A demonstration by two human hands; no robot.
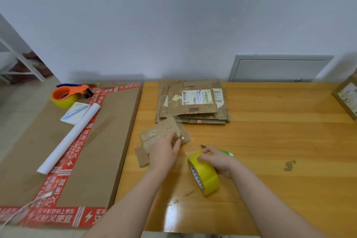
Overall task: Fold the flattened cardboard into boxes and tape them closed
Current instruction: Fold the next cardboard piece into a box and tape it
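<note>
Two bare forearms are extended from the lower edge over a wooden desk (270,141). One yellow tape roll (206,176), glossy and stood on edge, is gripped from above by the right hand (216,160), whose fingers are curled over its rim. A green-and-white cutter (227,153) is seen just behind the roll under that hand; whether it is held cannot be told. Just left of the roll and beyond it, one small cardboard piece (158,134), brown, partly folded and shiny with clear tape, is held by the left hand (166,153), its fingers bent round the right edge. Farther beyond the roll, one stack of flattened cardboard (193,106) with white labels is laid flat. Well left of the roll lies one large flat carton (108,141) edged in red printed tape. On it are carried one orange tape dispenser (67,93) with a second yellow roll (63,102), one notepad (74,116), one pen (77,111) and one white paper tube (67,141). Far right of the roll, one more box (345,100) is cut by the frame.
</note>
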